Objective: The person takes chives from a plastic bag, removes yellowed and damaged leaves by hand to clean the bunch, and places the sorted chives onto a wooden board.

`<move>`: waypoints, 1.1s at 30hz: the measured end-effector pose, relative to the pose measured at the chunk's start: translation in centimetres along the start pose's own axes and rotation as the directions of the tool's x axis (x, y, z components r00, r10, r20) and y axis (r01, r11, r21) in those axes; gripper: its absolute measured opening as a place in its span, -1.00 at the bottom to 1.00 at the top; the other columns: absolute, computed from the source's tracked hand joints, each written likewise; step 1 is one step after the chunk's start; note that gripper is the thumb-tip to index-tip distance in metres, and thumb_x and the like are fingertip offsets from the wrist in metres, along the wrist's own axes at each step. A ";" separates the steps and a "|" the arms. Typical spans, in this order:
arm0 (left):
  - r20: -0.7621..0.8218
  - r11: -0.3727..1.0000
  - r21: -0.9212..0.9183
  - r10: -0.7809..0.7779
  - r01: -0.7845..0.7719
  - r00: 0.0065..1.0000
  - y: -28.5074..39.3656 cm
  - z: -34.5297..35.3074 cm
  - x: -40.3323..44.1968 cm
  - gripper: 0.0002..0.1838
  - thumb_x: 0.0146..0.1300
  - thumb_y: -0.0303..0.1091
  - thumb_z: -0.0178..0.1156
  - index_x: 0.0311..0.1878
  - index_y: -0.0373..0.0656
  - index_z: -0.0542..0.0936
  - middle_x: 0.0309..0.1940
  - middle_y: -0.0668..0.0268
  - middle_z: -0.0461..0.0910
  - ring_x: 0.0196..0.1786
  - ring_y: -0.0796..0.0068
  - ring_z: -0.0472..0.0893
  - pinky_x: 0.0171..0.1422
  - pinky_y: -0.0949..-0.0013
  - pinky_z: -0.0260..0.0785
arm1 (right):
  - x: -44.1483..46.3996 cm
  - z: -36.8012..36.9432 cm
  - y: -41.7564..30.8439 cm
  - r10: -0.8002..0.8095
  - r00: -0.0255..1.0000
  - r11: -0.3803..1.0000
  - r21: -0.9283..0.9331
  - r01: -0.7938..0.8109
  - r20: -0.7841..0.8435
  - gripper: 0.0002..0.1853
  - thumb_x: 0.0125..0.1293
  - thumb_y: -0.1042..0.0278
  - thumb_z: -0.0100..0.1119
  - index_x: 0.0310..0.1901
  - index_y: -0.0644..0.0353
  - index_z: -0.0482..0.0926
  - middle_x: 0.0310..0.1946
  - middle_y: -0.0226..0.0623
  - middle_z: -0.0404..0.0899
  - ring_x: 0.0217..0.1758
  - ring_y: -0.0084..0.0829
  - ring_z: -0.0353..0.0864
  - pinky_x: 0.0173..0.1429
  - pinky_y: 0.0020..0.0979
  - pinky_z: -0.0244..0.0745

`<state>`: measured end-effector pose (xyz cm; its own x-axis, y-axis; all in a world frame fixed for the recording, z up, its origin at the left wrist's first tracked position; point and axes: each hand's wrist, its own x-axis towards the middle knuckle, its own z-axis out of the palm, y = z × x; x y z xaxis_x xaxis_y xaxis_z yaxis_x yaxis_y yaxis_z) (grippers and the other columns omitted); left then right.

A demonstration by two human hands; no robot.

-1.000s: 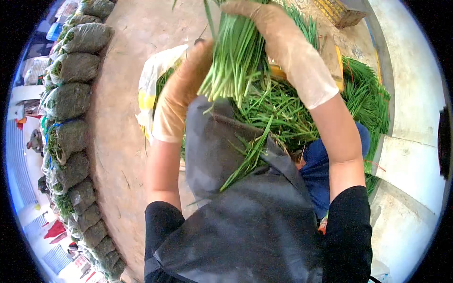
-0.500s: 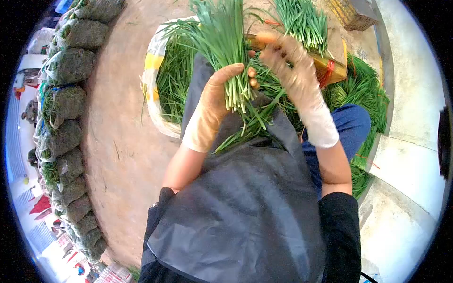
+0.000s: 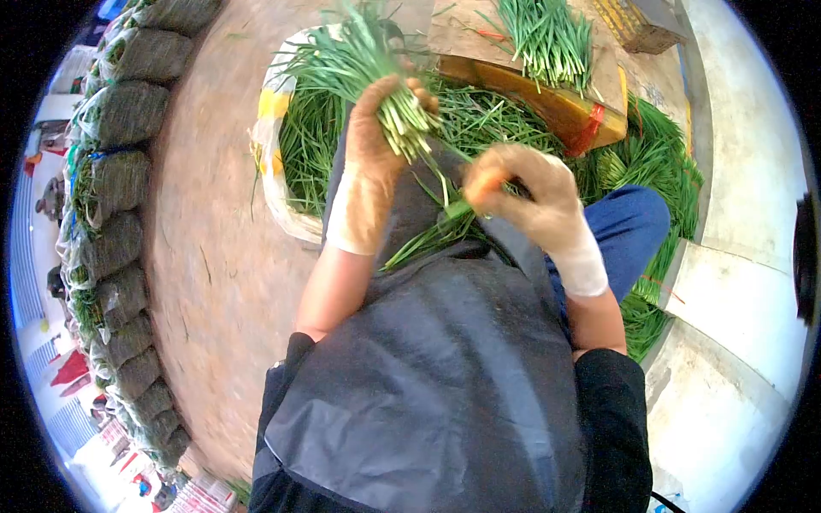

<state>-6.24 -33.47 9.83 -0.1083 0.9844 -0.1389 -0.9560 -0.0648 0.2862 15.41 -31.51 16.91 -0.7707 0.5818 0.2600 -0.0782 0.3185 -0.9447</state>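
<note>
My gloved left hand is wrapped round a bunch of long green stalks, whose pale cut ends point down toward the dark apron. To the right and a little lower, my gloved right hand is curled, thumb and fingertips together near a blurred orange spot; what it pinches is too smeared to make out. Loose green leaves lie on the apron between the hands. Behind the left hand stands an open white and yellow bag full of green stalks.
A yellow-edged board with another bunch on it stands beyond the right hand. More bundled greens lie at the right, beside a low wall. Filled sacks line the left side. A crate is at the top right.
The bunch in my left hand has tilted and shifted a little left and up. My right hand has come down from the board's edge, and its fingers have curled together.
</note>
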 end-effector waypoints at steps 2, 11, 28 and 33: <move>-0.004 0.997 -0.046 0.069 -0.069 0.998 1.0 -0.2 0.2 -0.59 0.24 -0.38 0.10 0.12 -0.37 0.38 -0.31 0.24 0.54 -0.21 0.35 0.58 0.11 0.14 0.41 | -1.2 -1.2 2.3 0.098 0.979 0.979 0.159 -0.127 0.181 -0.76 0.08 0.37 0.37 -0.26 0.26 0.56 -0.26 -0.27 0.61 -0.13 -0.33 0.59 0.01 -0.33 0.46; 0.186 0.993 -0.056 0.114 -0.105 0.976 0.0 1.4 0.0 -0.50 0.23 -0.39 0.08 0.23 -0.33 0.30 -0.24 0.23 0.50 -0.15 0.34 0.54 0.23 0.11 0.34 | 2.3 2.7 3.0 0.222 0.971 0.913 -0.332 -0.237 -0.084 -0.62 0.27 0.14 0.21 0.00 0.23 0.53 -0.27 -0.14 0.58 -0.18 -0.31 0.59 -0.07 -0.32 0.46; 0.151 0.941 -0.026 0.338 -0.338 0.929 5.8 1.8 -0.8 -0.55 0.16 -0.47 0.11 0.15 -0.32 0.38 -0.25 0.22 0.54 -0.16 0.34 0.55 0.26 0.17 0.27 | -1.3 -6.4 16.4 0.530 0.830 0.329 -0.859 -0.392 -0.176 -0.59 0.28 0.02 0.10 0.04 0.09 0.57 -0.05 -0.09 0.57 0.02 -0.10 0.54 0.16 -0.25 0.41; 0.109 0.939 0.061 0.332 -0.340 0.937 4.1 2.1 -1.0 -0.54 0.16 -0.47 0.11 0.17 -0.28 0.38 -0.24 0.23 0.53 -0.16 0.30 0.54 0.13 0.23 0.37 | 5.2 0.7 3.4 0.304 0.952 0.944 -0.142 -0.298 0.024 -0.46 0.28 0.04 0.17 0.22 0.11 0.39 0.02 -0.09 0.55 0.01 -0.18 0.58 0.11 -0.28 0.43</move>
<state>-9.46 -34.38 13.09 -0.3889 0.9187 0.0684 -0.8438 -0.3850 0.3738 10.69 -27.99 14.92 -0.7727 0.6332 -0.0440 0.2451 0.2337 -0.9409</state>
